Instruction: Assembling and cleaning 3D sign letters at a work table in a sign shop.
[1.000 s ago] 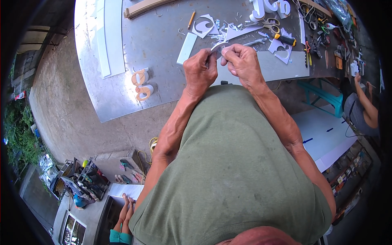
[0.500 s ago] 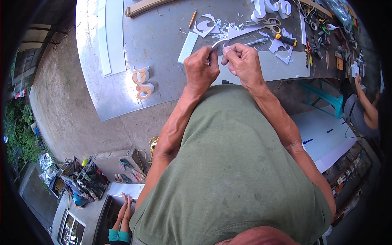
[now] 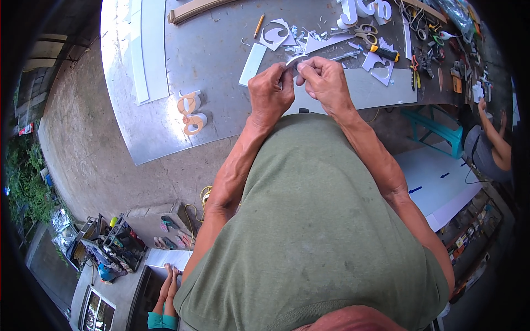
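grey metal table (image 3: 221,49) | on it: scissors (image 3: 365,30), white offcuts (image 3: 279,34), pencil (image 3: 259,25), white strip (image 3: 252,64)

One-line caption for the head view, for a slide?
Both hands, left hand and right hand, pinch a small white strip above a cluttered metal worktable.

The small pale strip (image 3: 296,59) pinched between both hands is mostly hidden by the fingers (image 3: 287,74); its shape cannot be told. The table (image 3: 221,49) is cut off by the top edge, and the tools (image 3: 428,55) at its far right are too small to tell.
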Available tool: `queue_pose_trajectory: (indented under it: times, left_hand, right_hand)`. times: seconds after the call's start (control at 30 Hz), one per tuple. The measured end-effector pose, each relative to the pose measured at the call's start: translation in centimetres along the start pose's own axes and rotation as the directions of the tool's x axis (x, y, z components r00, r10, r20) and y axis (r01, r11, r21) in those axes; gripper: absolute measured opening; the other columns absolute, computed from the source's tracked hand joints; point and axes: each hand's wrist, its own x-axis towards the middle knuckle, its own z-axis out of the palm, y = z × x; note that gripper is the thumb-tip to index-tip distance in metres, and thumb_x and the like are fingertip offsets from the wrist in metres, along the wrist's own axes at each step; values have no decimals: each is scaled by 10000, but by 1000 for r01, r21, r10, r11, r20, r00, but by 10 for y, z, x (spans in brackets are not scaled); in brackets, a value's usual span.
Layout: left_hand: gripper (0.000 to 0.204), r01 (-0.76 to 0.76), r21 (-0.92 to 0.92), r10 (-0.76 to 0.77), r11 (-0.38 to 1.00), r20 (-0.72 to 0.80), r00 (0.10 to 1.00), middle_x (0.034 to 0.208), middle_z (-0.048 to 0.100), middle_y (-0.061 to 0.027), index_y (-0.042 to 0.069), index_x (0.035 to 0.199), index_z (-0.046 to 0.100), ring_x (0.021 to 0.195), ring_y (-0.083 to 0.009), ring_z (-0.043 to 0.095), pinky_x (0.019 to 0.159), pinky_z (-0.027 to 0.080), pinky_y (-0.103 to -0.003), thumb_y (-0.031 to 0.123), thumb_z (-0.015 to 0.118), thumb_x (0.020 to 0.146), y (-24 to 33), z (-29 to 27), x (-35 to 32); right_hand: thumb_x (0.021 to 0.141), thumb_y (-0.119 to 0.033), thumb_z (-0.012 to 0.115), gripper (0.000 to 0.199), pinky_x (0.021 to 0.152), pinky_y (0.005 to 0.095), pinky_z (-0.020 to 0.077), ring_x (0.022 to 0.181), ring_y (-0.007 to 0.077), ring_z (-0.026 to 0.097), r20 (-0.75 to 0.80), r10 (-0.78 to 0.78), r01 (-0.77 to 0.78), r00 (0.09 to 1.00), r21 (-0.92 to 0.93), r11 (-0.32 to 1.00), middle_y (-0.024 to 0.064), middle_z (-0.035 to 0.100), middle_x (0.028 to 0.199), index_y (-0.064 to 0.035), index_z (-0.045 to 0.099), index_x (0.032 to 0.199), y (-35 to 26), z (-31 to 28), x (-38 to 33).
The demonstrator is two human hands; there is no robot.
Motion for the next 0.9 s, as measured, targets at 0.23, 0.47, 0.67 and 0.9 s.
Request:
queue_pose_trajectory:
  times: [0.23, 0.47, 0.67, 0.9]
  left_hand:
    - [39, 22, 11, -22, 1000, 32, 999, 619, 643, -110, 11, 835, 680, 500, -160, 604, 504, 466, -295, 33, 699, 809, -3, -2, 0]
    - [51, -5, 43, 4, 999, 24, 1000, 606, 635, -110, 12, 842, 686, 492, -146, 593, 506, 463, -285, 46, 702, 808, -2, -1, 0]
    - [57, 49, 42, -49, 998, -4, 999, 609, 638, -113, 12, 842, 695, 495, -139, 593, 507, 462, -280, 57, 711, 810, -11, -2, 3]
    - [67, 45, 40, -48, 998, 58, 997, 643, 668, -101, 17, 881, 710, 520, -128, 611, 523, 475, -268, 54, 707, 825, -2, -6, 1]
  right_hand:
    - [926, -132, 635, 170, 460, 237, 407, 517, 35, 515, 3, -57, 57, 998, -148, 987, 50, 676, 698, 24, 686, 883, 7, 1, 10]
    - [924, -140, 629, 181, 532, 264, 465, 570, 64, 569, -24, -46, 36, 999, -320, 947, 38, 683, 682, 23, 698, 883, 8, -2, 4]
    - [894, -115, 663, 138, 519, 336, 466, 523, 156, 599, -2, -351, 288, 936, -569, 770, 114, 648, 631, 21, 682, 879, 23, -7, 2]
    - [874, -87, 665, 107, 518, 367, 458, 512, 246, 598, 6, -388, 316, 921, -595, 739, 162, 611, 616, 17, 662, 849, 9, 0, -2]
